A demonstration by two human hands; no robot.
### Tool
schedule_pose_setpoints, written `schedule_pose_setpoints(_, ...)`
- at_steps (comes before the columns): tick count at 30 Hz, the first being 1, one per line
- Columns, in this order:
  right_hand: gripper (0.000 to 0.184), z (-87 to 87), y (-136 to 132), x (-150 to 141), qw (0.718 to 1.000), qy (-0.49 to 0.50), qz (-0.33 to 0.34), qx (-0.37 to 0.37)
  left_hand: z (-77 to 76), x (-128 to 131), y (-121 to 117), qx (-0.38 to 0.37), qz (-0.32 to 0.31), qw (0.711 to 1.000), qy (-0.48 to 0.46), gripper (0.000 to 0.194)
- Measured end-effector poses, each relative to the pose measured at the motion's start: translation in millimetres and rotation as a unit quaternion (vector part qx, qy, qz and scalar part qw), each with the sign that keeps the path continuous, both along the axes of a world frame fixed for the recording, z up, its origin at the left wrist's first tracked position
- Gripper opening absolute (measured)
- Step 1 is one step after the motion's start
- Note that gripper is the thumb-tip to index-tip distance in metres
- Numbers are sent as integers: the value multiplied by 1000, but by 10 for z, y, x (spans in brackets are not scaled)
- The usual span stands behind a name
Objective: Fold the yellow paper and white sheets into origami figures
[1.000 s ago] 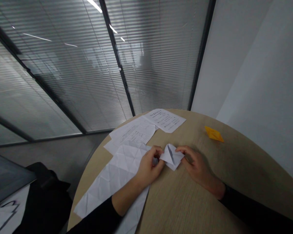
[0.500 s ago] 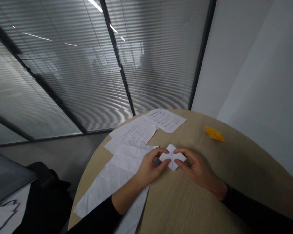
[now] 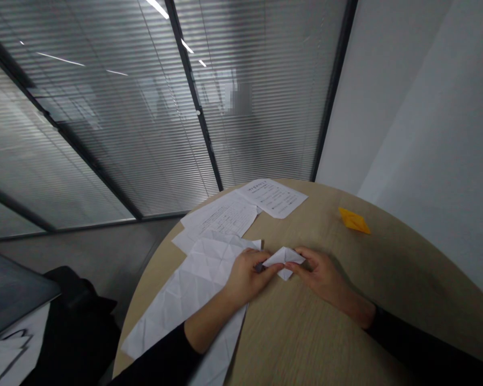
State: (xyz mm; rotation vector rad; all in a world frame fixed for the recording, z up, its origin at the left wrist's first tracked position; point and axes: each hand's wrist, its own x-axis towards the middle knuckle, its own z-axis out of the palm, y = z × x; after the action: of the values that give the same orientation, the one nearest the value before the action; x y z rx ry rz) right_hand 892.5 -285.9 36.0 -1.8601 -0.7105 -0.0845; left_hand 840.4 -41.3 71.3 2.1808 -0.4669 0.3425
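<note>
A small folded white paper [image 3: 285,255] is held between my two hands, just above the wooden table. My left hand [image 3: 248,272] pinches its left corner, thumb along the front edge. On the other side, my right hand [image 3: 317,272] grips the right corner, its thumb near the middle of the front and its fingers behind. A lower point of the paper shows beneath the thumbs. Under my left forearm lies a large creased white sheet [image 3: 201,271], partly hidden by the arm.
Printed sheets [image 3: 271,197] overlap at the table's far edge. A folded yellow paper piece [image 3: 354,220] lies on the right of the round wooden table [image 3: 290,343]. Glass panels with blinds [image 3: 265,134] stand behind, and a dark chair [image 3: 76,300] is at left.
The white paper has gone from a flat diamond with a centre crease to a wider, lower folded shape. My thumbs have come closer together at its front.
</note>
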Motion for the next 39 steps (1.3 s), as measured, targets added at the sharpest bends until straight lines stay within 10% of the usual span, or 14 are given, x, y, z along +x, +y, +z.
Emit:
schedule_pose_setpoints(14, 17, 118, -34, -41, 999, -35, -13, -16, -19, 0, -8, 80, -3, 996, -24, 16)
schedule_pose_setpoints(39, 18, 260, -32, -67, 991, -126, -4, 48, 167, -46, -30, -60, -9, 996, -72, 30)
